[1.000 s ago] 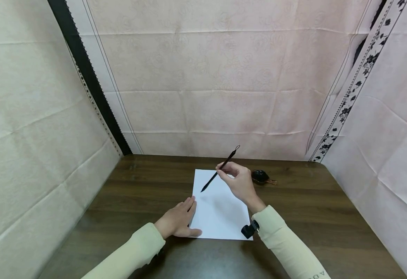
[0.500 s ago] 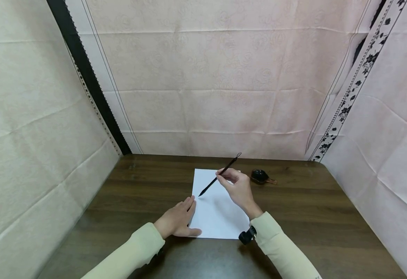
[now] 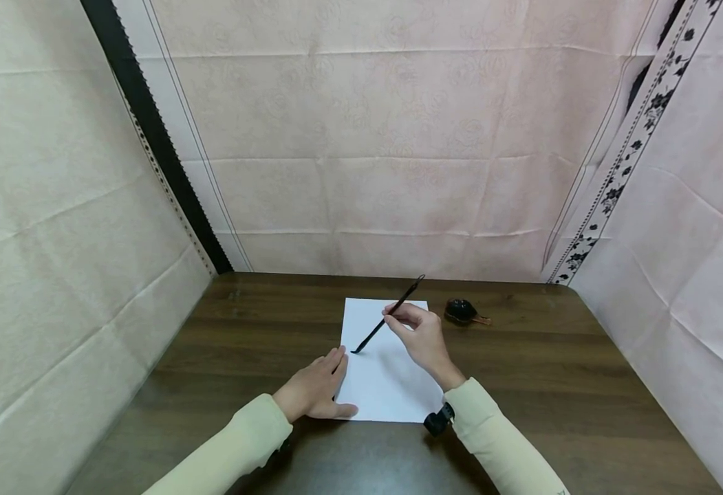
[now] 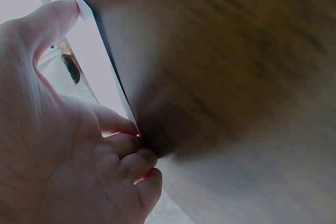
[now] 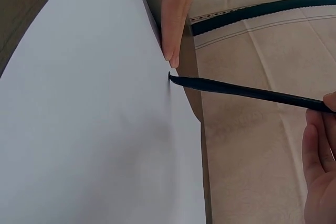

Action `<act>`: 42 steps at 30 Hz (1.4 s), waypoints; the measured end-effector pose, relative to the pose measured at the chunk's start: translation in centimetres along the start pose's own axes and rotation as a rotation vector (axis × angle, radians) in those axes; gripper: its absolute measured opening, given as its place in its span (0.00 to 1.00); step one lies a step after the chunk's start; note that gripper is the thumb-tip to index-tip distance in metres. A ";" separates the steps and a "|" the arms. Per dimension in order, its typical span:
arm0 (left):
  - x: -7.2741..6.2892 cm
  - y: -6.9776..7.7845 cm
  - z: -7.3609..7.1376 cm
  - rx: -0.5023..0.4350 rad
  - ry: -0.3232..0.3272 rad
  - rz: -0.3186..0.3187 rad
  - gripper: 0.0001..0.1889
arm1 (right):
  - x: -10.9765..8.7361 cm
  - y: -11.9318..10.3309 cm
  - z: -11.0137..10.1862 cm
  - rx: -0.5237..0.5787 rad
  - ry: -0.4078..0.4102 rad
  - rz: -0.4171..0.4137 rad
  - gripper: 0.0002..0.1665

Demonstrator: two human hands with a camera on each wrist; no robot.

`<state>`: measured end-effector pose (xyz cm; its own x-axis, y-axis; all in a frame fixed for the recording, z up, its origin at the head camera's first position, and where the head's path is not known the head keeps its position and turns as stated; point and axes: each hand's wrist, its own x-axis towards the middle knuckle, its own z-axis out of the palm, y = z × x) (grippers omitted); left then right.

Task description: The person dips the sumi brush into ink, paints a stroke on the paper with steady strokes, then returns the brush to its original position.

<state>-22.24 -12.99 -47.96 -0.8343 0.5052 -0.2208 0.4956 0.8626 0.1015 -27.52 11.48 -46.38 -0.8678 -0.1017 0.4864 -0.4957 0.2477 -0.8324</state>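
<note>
The calligraphy brush (image 3: 371, 335) slants over the white sheet of paper (image 3: 389, 395), its bent dark tip seemingly touching the paper just inside the left edge. From that tip the long axis climbs rightward toward the paper's far edge, so the tip lies leftward and nearer the person than the pinching fingers. Of the 2 hands, the left is nearer the tip.

The right hand (image 3: 422, 337), above the paper's right half, pinches the handle between thumb and fingers. The left hand (image 3: 316, 386) rests along the paper's left edge, fingers extended side by side, thumb spread onto the near-left corner. Right of the paper, 1 glossy black object (image 3: 460, 311) sits on the wooden table (image 3: 262, 323).
</note>
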 end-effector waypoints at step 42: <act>-0.1 -0.2 0.3 -0.003 0.007 0.017 0.55 | 0.1 -0.1 -3.1 -0.146 -0.018 -0.050 0.08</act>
<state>-22.20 -13.17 -48.21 -0.8271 0.5204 -0.2125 0.5095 0.8537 0.1077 -27.46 14.45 -45.38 -0.8434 -0.1338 0.5204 -0.5288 0.3789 -0.7595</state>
